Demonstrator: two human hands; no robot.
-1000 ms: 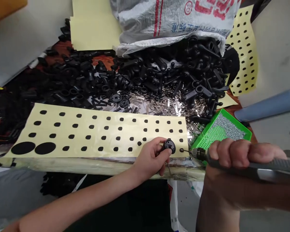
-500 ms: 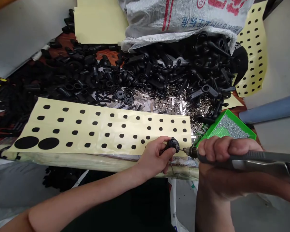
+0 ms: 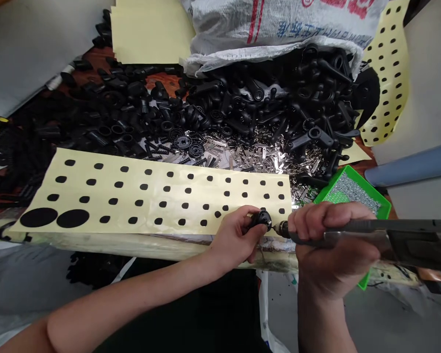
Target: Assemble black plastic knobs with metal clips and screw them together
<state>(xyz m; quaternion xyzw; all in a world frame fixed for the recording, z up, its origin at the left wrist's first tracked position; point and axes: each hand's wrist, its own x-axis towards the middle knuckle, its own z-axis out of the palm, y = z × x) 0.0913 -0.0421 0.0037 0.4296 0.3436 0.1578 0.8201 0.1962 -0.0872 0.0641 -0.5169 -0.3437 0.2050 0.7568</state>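
Observation:
My left hand (image 3: 238, 234) pinches a small round black plastic part (image 3: 261, 219) above the front edge of the table. Its open face is turned to the right. My right hand (image 3: 330, 240) is wrapped round a grey power screwdriver (image 3: 375, 233) held level, pointing left. The tip of the bit reaches the face of the black part; whether a screw sits there is too small to tell. Under my left hand lies a yellow sheet with black dots (image 3: 150, 196), two large black discs at its left end.
A green tray of small screws (image 3: 356, 189) stands behind the screwdriver. Shiny metal clips (image 3: 264, 152) and heaped black plastic parts (image 3: 150, 108) cover the back. A white woven sack (image 3: 279, 29) lies behind them. A blue-grey pipe (image 3: 411, 164) is at the right.
The screwdriver has moved left with my right hand, bringing its chuck closer to the black part. My left hand has barely moved and still holds the part.

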